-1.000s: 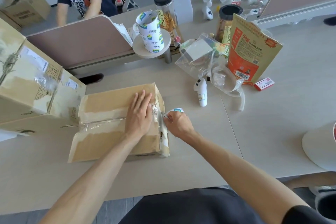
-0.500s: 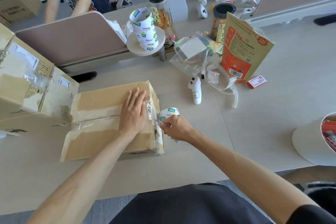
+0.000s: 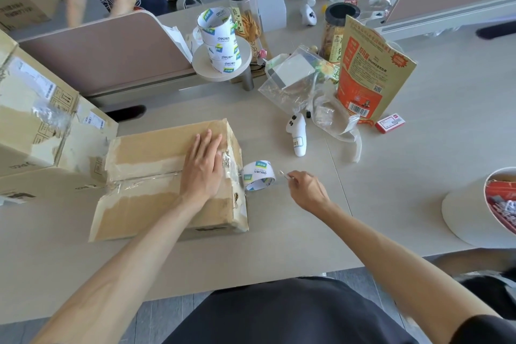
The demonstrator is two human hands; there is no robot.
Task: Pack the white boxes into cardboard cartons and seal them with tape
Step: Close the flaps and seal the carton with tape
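On carton [image 3: 145, 148]: left hand [image 3: 203, 173] flat, grip spread; right hand [image 3: 307, 193] pinches small unclear object [image 3: 282, 174].

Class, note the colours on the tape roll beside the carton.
The roll is white with blue-and-green logos; the head view shows it.

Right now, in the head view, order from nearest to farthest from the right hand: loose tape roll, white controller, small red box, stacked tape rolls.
From the right hand, which pinches a small shiny item:
1. Loose tape roll, just left of it.
2. White controller, just beyond it.
3. Small red box, farther back right.
4. Stacked tape rolls, on the rear stand.
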